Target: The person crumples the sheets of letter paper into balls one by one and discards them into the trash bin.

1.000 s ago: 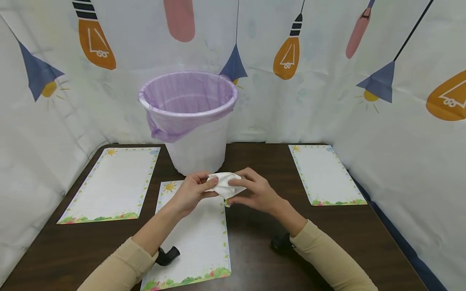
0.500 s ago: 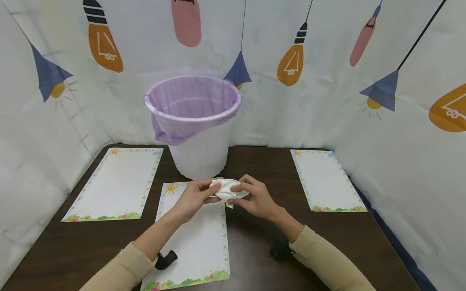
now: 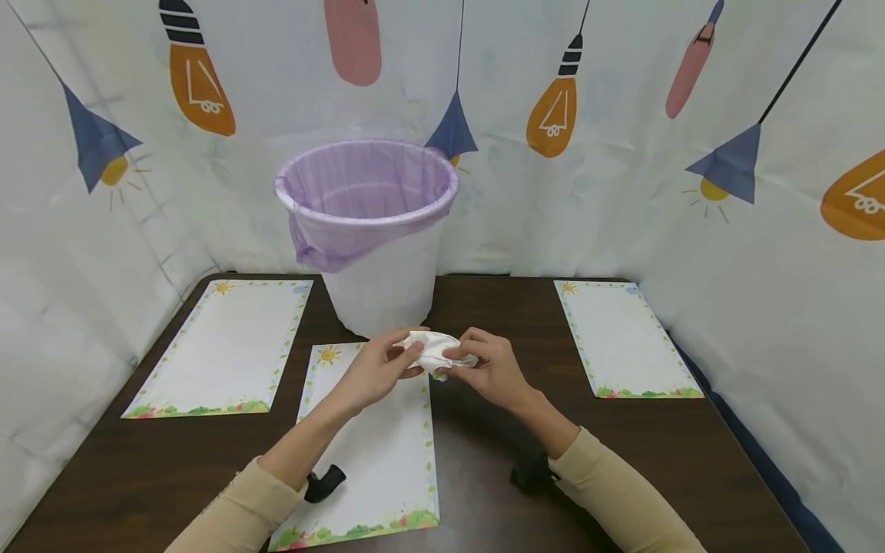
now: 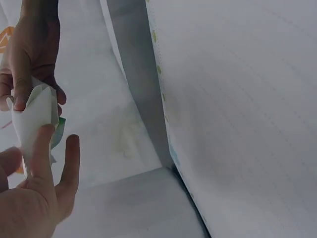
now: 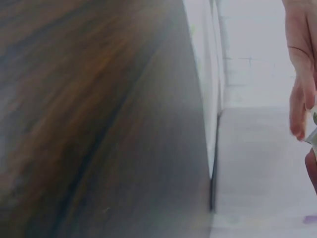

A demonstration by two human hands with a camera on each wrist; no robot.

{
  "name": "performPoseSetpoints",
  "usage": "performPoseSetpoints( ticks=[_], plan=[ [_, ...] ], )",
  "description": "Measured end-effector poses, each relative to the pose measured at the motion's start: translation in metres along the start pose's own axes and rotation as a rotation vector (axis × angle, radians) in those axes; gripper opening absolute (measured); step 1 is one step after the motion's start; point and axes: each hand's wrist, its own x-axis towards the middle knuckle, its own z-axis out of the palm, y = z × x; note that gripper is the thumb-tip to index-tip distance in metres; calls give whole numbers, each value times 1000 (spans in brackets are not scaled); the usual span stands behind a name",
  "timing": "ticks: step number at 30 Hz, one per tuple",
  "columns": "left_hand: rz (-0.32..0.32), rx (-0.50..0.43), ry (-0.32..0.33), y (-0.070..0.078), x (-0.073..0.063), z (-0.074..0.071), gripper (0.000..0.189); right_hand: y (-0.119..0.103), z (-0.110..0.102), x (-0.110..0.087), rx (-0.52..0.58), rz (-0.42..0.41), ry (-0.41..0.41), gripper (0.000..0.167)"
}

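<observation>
A small white crumpled sheet of paper (image 3: 433, 349) is held between both hands, just in front of the bin and above the middle sheet. My left hand (image 3: 376, 374) pinches its left end, thumb on top. On the other end, my right hand (image 3: 492, 374) grips it with thumb and fingertips. The left wrist view shows the paper (image 4: 37, 116) folded into loose layers, with a green printed bit sticking out at one side. Only a corner of it appears at the edge of the right wrist view.
A white bin (image 3: 380, 288) with a purple liner (image 3: 332, 250) stands at the back of the dark table (image 3: 512, 307). Flower-bordered sheets lie at the left (image 3: 224, 346), in the middle (image 3: 373, 453) and at the right (image 3: 625, 338). Printed white curtains enclose the table.
The paper looks more bunched, and the corner that hung below it has drawn up. Both hands keep their hold and have shifted slightly right in the head view, which has moved a little.
</observation>
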Motion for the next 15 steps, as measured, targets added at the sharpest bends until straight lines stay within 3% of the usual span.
performPoseSetpoints(
  ticks=[5,8,11,15],
  plan=[
    [27,115,-1,3,-1,-2,77,-11,-1,7,29,55,57,27],
    [41,103,42,1,1,-3,76,-14,-2,9,54,91,41,26],
    [42,54,82,-4,2,-6,64,-10,-4,6,123,132,-41,28],
    [30,-35,64,-9,2,-12,57,-2,-9,2,306,160,-187,30]
  ],
)
